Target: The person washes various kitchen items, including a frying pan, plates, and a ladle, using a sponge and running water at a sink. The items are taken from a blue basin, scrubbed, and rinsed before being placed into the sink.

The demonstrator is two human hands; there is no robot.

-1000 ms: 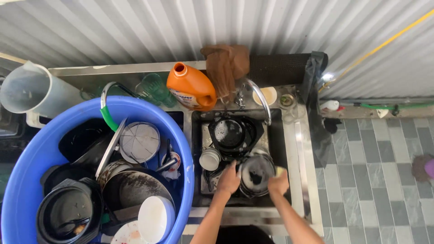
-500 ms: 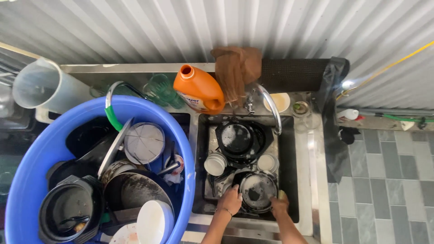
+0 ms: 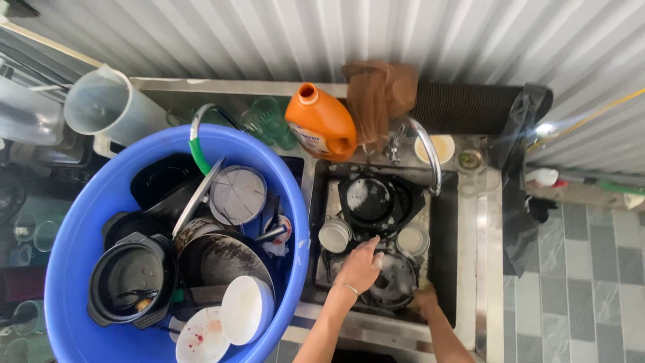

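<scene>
Left hand [image 3: 359,267] fingers grip rim of a dark round pan [image 3: 393,281] in the sink [image 3: 443,269], steadying it. Right hand [image 3: 424,299] at pan's edge, grip can't tell. Blue tub [image 3: 87,222] w/ dirty dishes beside sink.

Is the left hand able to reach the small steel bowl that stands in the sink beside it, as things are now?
Probably yes. The left hand rests on the dark round pan, and the small steel bowl stands just beside it in the sink, uncovered, with nothing between them.
</scene>
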